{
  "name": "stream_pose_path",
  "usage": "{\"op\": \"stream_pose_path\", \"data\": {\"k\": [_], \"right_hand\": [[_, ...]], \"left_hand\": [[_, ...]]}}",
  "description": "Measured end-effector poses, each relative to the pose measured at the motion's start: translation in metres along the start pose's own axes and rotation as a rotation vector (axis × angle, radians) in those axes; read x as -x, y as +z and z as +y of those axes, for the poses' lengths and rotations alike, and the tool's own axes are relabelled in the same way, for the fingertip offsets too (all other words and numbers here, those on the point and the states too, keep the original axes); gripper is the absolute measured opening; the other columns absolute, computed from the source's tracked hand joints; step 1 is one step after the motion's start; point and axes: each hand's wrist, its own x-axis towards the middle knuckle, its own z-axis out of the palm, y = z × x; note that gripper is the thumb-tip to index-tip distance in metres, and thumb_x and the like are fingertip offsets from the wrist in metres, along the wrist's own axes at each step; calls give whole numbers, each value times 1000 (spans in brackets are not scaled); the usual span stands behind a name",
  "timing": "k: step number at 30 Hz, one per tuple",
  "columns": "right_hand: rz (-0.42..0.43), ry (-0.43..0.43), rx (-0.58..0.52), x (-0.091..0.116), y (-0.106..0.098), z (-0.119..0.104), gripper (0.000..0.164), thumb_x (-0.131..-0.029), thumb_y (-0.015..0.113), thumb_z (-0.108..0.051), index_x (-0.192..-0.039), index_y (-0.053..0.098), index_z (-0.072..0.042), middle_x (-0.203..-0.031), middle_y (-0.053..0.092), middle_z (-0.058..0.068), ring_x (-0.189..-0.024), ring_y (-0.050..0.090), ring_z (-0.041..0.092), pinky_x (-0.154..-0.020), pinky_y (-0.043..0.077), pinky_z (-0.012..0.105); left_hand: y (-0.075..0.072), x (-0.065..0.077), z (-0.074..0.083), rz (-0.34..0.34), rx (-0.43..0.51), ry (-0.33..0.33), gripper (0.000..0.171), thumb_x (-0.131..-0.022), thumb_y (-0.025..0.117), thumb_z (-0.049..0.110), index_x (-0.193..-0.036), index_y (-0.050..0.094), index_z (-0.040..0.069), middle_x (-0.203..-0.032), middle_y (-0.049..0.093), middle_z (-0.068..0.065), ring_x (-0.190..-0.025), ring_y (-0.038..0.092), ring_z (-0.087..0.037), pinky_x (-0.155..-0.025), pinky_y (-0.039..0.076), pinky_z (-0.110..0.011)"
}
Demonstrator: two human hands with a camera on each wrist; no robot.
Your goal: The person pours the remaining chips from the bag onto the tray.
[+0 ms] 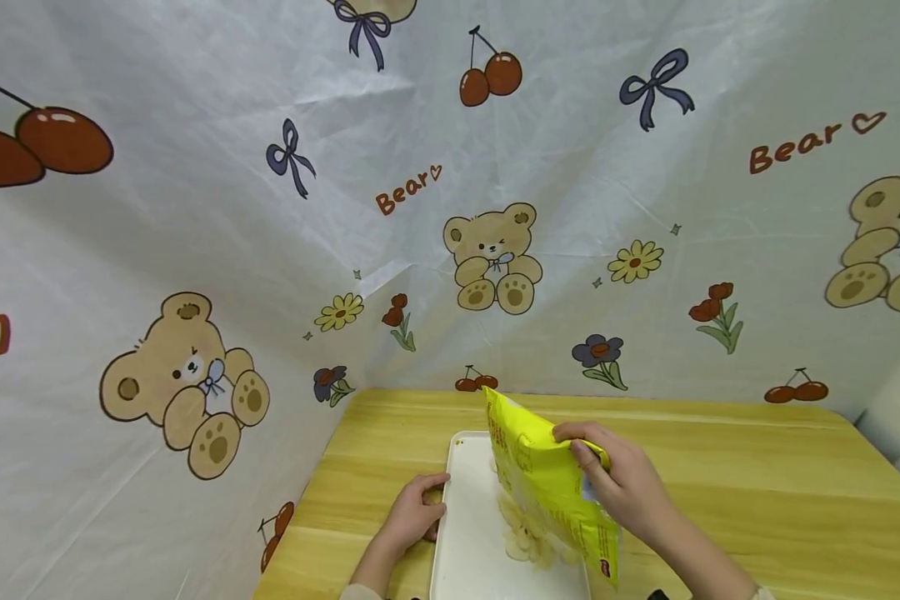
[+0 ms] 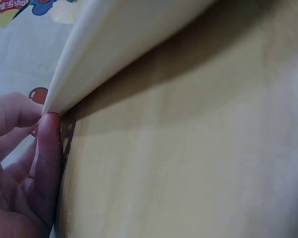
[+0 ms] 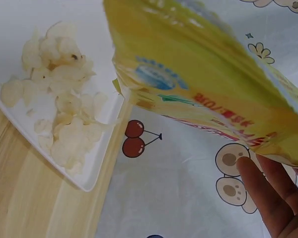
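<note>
A white tray (image 1: 465, 517) lies on the wooden table. My left hand (image 1: 412, 512) pinches its left rim; in the left wrist view, thumb and forefinger meet at the tray edge (image 2: 104, 44). With the right hand (image 1: 630, 483) I grip a bright yellow snack bag (image 1: 532, 467) by its end, tilted above the tray. Potato chips (image 3: 64, 74) lie in a loose pile on the tray, partly behind the bag in the head view. The right wrist view shows the bag's lower end near the tray's edge; its opening is not clearly visible.
The wooden table (image 1: 757, 483) extends to both sides of the tray. Behind and to the left hangs a pale sheet (image 1: 570, 167) printed with bears, cherries, bows and flowers. A few small crumbs sit in the tray's far left corner.
</note>
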Motion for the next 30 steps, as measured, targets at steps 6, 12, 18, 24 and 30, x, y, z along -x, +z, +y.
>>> {"op": "stream_pose_path", "data": {"k": [6,12,18,24,30], "right_hand": [[-15,0,13,0,-1,0,22,-101,56,-10,-111,70,-24,-110,71,-12,-96,68,7,-75,58,28],[-31,-1,12,2,-1,1,22,-101,56,-10,-112,70,-23,-109,71,-14,-99,68,8,-78,59,29],[-29,-14,15,4,1,3,23,-99,58,-8,-112,70,-23,-110,71,-14,-99,68,8,-79,60,29],[10,-41,3,5,1,5,23,-97,60,-5,-111,70,-21,-109,71,-12,-97,68,7,-81,57,18],[72,-84,3,6,0,8,26,-94,63,1,-111,70,-17,-110,72,-8,-99,69,12,-89,45,1]], "left_hand": [[1,-1,0,5,0,6,53,-87,62,-1,-139,57,6,-128,51,-14,-53,49,-11,-43,52,-26],[1,-2,-1,3,-4,7,53,-87,62,-1,-139,57,6,-128,51,-14,-53,49,-11,-43,52,-25],[0,-1,-2,8,-3,4,53,-87,63,-2,-139,58,6,-125,51,-15,-51,50,-11,-42,52,-25],[-1,-1,-2,6,5,-4,53,-87,63,-1,-139,58,6,-116,53,-14,-48,49,-11,-42,52,-26],[-1,-2,-1,1,11,-4,53,-87,63,-2,-139,57,5,-111,53,-14,-50,50,-11,-43,53,-25]]}}
